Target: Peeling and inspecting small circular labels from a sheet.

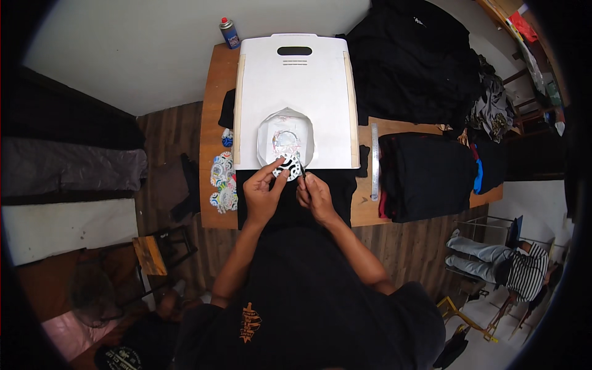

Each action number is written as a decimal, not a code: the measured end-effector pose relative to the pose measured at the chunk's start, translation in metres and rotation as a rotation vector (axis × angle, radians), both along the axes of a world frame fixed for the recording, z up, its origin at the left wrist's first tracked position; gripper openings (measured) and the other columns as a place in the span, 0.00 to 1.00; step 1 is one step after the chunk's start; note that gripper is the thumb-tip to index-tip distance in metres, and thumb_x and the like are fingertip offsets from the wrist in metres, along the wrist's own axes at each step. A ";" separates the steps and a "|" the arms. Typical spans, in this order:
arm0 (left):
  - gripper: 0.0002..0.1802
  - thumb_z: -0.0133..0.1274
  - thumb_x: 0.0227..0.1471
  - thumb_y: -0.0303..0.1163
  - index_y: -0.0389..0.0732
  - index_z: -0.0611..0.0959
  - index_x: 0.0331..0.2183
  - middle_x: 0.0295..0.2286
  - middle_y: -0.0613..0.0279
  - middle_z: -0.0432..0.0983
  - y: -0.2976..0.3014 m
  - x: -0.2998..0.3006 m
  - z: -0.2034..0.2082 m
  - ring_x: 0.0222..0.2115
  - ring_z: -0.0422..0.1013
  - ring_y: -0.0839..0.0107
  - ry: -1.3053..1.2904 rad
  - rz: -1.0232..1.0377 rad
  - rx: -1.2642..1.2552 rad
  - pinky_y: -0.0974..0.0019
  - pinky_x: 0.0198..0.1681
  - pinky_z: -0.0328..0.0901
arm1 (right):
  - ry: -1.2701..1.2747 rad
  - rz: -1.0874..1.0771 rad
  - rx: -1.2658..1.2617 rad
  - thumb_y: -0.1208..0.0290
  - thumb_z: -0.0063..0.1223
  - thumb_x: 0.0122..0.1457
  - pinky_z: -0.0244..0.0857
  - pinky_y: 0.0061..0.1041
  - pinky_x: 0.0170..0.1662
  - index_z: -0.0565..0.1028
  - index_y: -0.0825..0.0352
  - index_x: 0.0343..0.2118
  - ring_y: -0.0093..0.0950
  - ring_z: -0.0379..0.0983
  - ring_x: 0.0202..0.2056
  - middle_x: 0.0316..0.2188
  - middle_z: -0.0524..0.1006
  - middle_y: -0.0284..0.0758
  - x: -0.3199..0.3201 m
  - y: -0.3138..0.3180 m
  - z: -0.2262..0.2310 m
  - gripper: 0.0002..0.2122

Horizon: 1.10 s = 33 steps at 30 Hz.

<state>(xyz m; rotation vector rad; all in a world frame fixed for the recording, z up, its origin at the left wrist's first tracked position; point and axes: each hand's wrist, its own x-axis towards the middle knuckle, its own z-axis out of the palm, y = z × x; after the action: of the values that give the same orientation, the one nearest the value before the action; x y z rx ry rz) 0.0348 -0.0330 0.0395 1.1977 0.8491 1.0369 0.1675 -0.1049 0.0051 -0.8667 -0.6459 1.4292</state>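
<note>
Dark tool (301, 175) half-hidden; kind unclear

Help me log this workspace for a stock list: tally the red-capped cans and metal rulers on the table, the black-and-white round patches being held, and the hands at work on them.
Red-capped can: 1
Metal ruler: 1
Held round patch: 1
Hands, left hand and right hand: 2
Total: 5
</note>
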 end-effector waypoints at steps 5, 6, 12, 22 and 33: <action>0.20 0.55 0.55 0.17 0.25 0.76 0.50 0.39 0.52 0.79 0.000 0.001 0.003 0.38 0.75 0.76 -0.006 0.005 0.010 0.76 0.43 0.69 | -0.016 -0.015 0.009 0.54 0.33 0.71 0.44 0.16 0.19 0.64 0.63 0.30 0.14 0.46 0.15 0.15 0.54 0.23 -0.001 0.000 -0.002 0.18; 0.19 0.55 0.55 0.17 0.25 0.76 0.50 0.39 0.52 0.79 0.000 0.001 0.004 0.38 0.75 0.76 -0.010 0.007 0.009 0.76 0.43 0.69 | -0.004 -0.008 0.006 0.54 0.33 0.71 0.44 0.16 0.19 0.64 0.63 0.30 0.14 0.46 0.15 0.15 0.54 0.23 0.000 0.001 -0.002 0.18; 0.19 0.54 0.56 0.18 0.25 0.76 0.50 0.39 0.51 0.79 0.001 0.001 0.002 0.38 0.75 0.76 -0.027 0.010 0.006 0.76 0.43 0.69 | 0.001 0.012 -0.017 0.54 0.33 0.71 0.42 0.17 0.18 0.63 0.63 0.30 0.14 0.46 0.14 0.14 0.54 0.23 0.001 0.001 -0.001 0.18; 0.19 0.54 0.56 0.18 0.26 0.76 0.50 0.39 0.52 0.79 0.002 0.000 0.002 0.38 0.75 0.77 -0.022 -0.016 0.002 0.77 0.42 0.69 | 0.011 0.007 -0.015 0.54 0.33 0.71 0.43 0.16 0.18 0.64 0.63 0.30 0.14 0.46 0.14 0.14 0.54 0.22 0.000 0.001 0.001 0.18; 0.19 0.54 0.56 0.18 0.26 0.76 0.50 0.40 0.51 0.79 0.001 -0.001 -0.001 0.39 0.75 0.76 -0.014 -0.011 -0.002 0.76 0.43 0.69 | -0.008 0.002 0.005 0.54 0.33 0.71 0.43 0.16 0.18 0.64 0.63 0.30 0.14 0.46 0.15 0.14 0.54 0.22 0.000 0.000 0.001 0.18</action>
<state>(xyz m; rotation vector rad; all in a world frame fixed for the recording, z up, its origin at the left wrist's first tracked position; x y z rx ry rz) 0.0340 -0.0322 0.0387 1.1903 0.8319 1.0345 0.1671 -0.1045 0.0061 -0.8683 -0.6558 1.4263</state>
